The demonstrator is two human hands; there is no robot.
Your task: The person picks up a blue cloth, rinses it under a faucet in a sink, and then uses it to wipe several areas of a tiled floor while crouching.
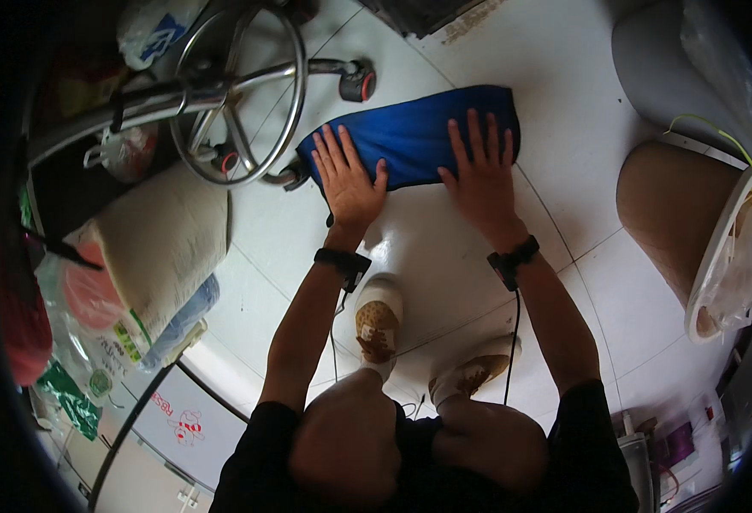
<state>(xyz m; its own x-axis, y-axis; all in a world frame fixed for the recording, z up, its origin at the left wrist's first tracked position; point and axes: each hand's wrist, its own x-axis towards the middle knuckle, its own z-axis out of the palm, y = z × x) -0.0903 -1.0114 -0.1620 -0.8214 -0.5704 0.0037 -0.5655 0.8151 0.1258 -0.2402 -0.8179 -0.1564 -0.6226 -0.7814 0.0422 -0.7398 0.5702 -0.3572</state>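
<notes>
A blue cloth [408,138] with dark edging lies spread in a long strip on the white tiled floor. My left hand [349,176] rests flat on its left end, fingers spread and pointing away from me. On the right part of the cloth my right hand [482,173] is laid palm down, its fingers also apart. Neither hand grips anything. Slight wrinkles run across the cloth between the hands. Each wrist carries a black strap with a small device and a cable.
A chrome stool base [241,96] with casters stands by the cloth's left end. At the right is a brown bin [677,205] with a plastic liner, near a grey rounded object [665,58]. A cardboard box [164,250] and plastic bags sit at left. My shoes [378,320] are below.
</notes>
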